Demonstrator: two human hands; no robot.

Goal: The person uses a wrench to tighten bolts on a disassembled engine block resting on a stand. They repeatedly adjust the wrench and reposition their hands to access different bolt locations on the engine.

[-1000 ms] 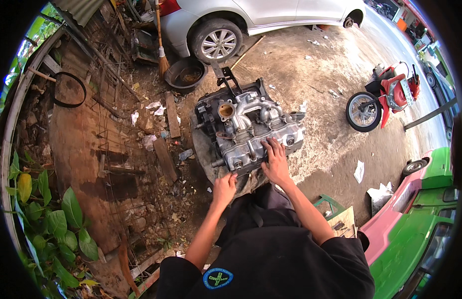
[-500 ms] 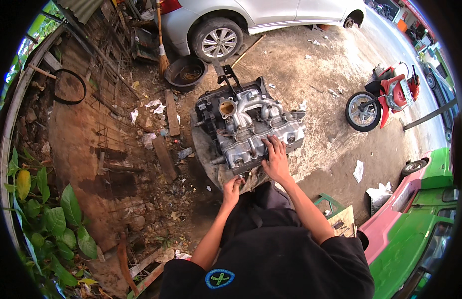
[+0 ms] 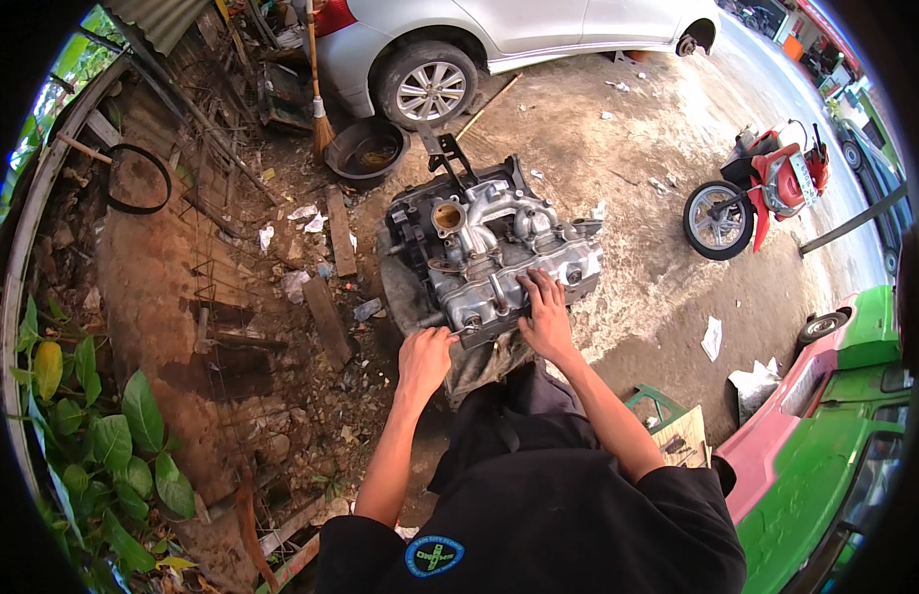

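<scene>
A metal car engine (image 3: 479,297) sits on a cloth-covered support in front of me, its silver cover turned towards me and a round intake opening on top. My left hand (image 3: 423,366) is at its near left corner, fingers curled in and the fingertips close to the edge of the cover. Whatever those fingers grip, if anything, is too small or hidden to make out. Flat on the near side of the cover rests my right hand (image 3: 547,319), its fingers stretched out and holding nothing.
Beyond the engine stand a black basin (image 3: 368,153), a broom (image 3: 322,124) and a silver car (image 3: 539,25). A red motorcycle (image 3: 776,188) is at the right, a pink and green vehicle (image 3: 826,426) at the near right. Wooden planks (image 3: 328,322) and rubble lie left.
My left hand has moved left and slightly up, from beneath the cover's near edge to its left corner, with its back now turned up. My right hand stays on the cover.
</scene>
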